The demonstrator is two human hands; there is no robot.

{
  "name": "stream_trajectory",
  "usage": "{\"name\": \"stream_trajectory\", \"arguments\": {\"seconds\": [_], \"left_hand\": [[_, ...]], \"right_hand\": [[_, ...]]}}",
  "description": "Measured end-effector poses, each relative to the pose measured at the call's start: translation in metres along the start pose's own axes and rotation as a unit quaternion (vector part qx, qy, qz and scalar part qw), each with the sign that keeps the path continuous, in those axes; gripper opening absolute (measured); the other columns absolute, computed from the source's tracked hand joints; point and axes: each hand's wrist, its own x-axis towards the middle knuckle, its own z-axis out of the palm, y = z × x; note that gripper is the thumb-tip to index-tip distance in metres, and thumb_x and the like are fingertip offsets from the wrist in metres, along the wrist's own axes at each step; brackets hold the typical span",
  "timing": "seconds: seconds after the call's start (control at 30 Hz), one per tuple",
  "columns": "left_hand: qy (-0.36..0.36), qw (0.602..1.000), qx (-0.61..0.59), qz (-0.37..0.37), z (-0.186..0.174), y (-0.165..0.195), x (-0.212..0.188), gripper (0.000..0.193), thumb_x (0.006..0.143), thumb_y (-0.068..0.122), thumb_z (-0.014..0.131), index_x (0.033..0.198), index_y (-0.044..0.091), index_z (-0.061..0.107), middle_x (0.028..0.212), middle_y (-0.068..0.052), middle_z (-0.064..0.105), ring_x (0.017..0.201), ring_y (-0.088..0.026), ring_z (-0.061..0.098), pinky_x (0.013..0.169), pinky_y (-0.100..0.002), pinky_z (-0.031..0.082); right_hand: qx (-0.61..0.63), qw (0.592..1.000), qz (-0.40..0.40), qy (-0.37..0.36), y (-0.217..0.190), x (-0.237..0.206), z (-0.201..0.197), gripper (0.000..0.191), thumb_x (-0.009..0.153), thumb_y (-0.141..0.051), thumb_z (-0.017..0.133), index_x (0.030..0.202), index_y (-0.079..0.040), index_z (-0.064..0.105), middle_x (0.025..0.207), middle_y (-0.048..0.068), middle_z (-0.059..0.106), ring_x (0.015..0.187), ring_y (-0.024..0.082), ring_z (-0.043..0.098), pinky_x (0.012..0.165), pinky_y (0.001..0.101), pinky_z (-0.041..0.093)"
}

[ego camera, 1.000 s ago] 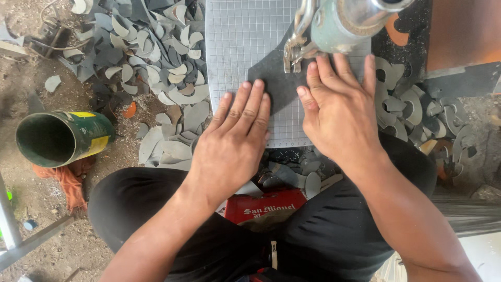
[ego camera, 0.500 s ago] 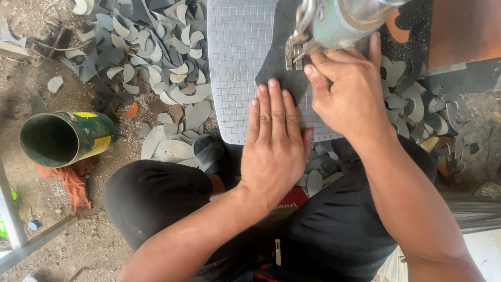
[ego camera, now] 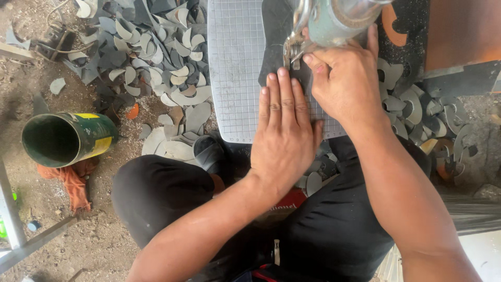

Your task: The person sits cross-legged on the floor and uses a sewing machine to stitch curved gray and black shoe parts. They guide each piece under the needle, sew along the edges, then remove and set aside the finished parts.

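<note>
Dusty bare ground takes up the left of the view, where a green tin can (ego camera: 65,140) lies on its side with its mouth open, an orange rag (ego camera: 70,180) bunched just beneath it. To the right of the can, a thick heap of grey crescent-shaped offcuts (ego camera: 156,57) spreads over the ground up to the left edge of a white gridded board (ego camera: 235,68), which serves here as the work surface. On the board, well right of the can, a dark flat sheet (ego camera: 274,47) lies under the foot of a grey-green sewing machine head (ego camera: 334,21). The person's left hand (ego camera: 284,136) lies open and flat, fingers together, pressing the near part of the sheet and board. Just right of it, the right hand (ego camera: 347,86) is curled over the sheet beside the machine's foot, fingertips pinched down on the material at the needle; whether it grips an edge or only presses cannot be told. Farther right of the board, more crescent scraps (ego camera: 417,112) lie scattered on dark ground. Judging by the two heaps, many pieces have already been trimmed, while the sheet under the foot looks only partly worked, much of it not yet fed through.
</note>
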Motion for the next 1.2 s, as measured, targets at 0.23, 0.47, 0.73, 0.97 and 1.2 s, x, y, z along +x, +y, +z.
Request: {"name": "stream_trajectory", "arguments": {"seconds": [0.23, 0.47, 0.73, 0.97, 1.2], "left_hand": [[-0.048, 0.993, -0.101, 0.03, -0.055, -0.044, -0.005, 0.088, 0.098, 0.046, 0.062, 0.148, -0.022, 0.038, 0.158, -0.039, 0.028, 0.151, -0.049, 0.028, 0.121, -0.066, 0.023], [-0.117, 0.988, -0.085, 0.047, -0.059, -0.078, 0.0, 0.084, 0.094, 0.051, 0.065, 0.148, -0.01, 0.045, 0.163, -0.02, 0.032, 0.153, -0.037, 0.026, 0.114, -0.075, 0.02], [-0.106, 0.991, -0.062, 0.048, -0.047, -0.072, -0.001, 0.082, 0.093, 0.051, 0.065, 0.146, -0.009, 0.047, 0.162, -0.02, 0.034, 0.153, -0.034, 0.027, 0.113, -0.08, 0.017], [-0.098, 0.993, -0.039, 0.044, -0.043, -0.068, -0.004, 0.082, 0.093, 0.055, 0.062, 0.148, -0.005, 0.049, 0.163, -0.017, 0.035, 0.153, -0.033, 0.028, 0.114, -0.08, 0.015], [-0.073, 0.996, -0.033, 0.043, -0.037, -0.073, 0.008, 0.093, 0.091, 0.069, 0.056, 0.153, 0.0, 0.048, 0.163, -0.012, 0.039, 0.153, -0.031, 0.03, 0.117, -0.077, 0.01]], "right_hand": [[0.019, 0.998, -0.011, 0.053, -0.053, -0.026, -0.021, 0.029, 0.103, -0.021, 0.07, 0.117, 0.004, 0.072, 0.122, 0.026, 0.07, 0.119, 0.044, 0.063, 0.112, 0.0606, 0.04], [-0.104, 0.992, -0.072, -0.012, -0.06, -0.047, -0.004, 0.051, 0.092, -0.032, 0.082, 0.114, 0.013, 0.073, 0.125, 0.036, 0.066, 0.129, 0.046, 0.06, 0.114, 0.0522, 0.045], [-0.057, 0.996, -0.073, -0.009, -0.047, -0.04, -0.004, 0.046, 0.094, -0.021, 0.081, 0.121, 0.014, 0.07, 0.135, 0.036, 0.062, 0.138, 0.044, 0.056, 0.121, 0.0502, 0.041], [-0.037, 0.997, -0.057, -0.041, -0.038, -0.034, -0.008, 0.046, 0.093, -0.017, 0.079, 0.126, 0.014, 0.068, 0.144, 0.031, 0.058, 0.142, 0.039, 0.052, 0.124, 0.0479, 0.036], [-0.026, 0.997, -0.051, -0.051, -0.035, -0.028, -0.013, 0.043, 0.089, -0.012, 0.079, 0.124, 0.012, 0.069, 0.145, 0.028, 0.058, 0.143, 0.037, 0.052, 0.123, 0.0454, 0.038]]}}
